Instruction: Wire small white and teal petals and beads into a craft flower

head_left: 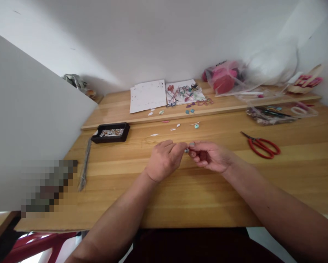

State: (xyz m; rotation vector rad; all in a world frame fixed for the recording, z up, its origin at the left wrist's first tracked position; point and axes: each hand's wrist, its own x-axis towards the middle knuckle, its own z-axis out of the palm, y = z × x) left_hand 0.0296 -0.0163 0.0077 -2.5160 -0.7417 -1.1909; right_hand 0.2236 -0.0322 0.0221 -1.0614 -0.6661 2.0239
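Note:
Both hands meet above the middle of the wooden table, fingertips almost touching. Between them shows a tiny bluish-white piece (186,150), too small to name. My left hand (165,159) is closed, with its thumb and fingers pressed together at that piece. My right hand (210,156) pinches at the same spot from the other side, its lower fingers curled. Just beyond the hands lie a pale green round piece with a dark centre (196,126), a thin white strip and several small white leaf-shaped pieces (154,135).
Red-handled pliers (264,147) lie at right, below a clear tray of tools (303,112). At left are a black box of beads (110,138) and a wire bundle (85,164). The raised back shelf holds white sheets (147,96), colourful flower pieces (188,96) and plastic bags (226,78).

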